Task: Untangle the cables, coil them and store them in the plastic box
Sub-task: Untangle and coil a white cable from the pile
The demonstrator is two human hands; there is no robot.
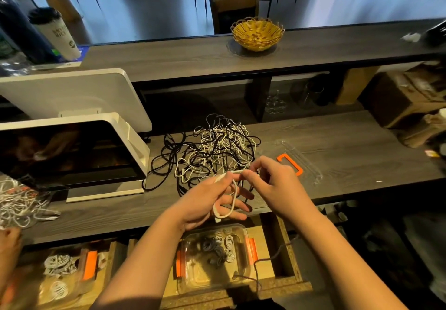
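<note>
A tangled heap of black and white cables (212,150) lies on the dark wooden counter (337,145). My left hand (210,201) holds a white cable (231,203) looped around its spread fingers. My right hand (270,179) pinches the same white cable near the top of the loop, just right of the left thumb. Below the counter edge sits a clear plastic box (214,259) with orange clips, holding several coiled cables. Its clear lid (296,160) with an orange clip lies on the counter to the right of the heap.
Two white screens (72,150) stand at the left. A second cable pile (19,203) and another box with coils (62,268) lie at the lower left, beside another person's hand (8,242). A yellow basket (257,33) and a cup (55,32) stand on the upper shelf.
</note>
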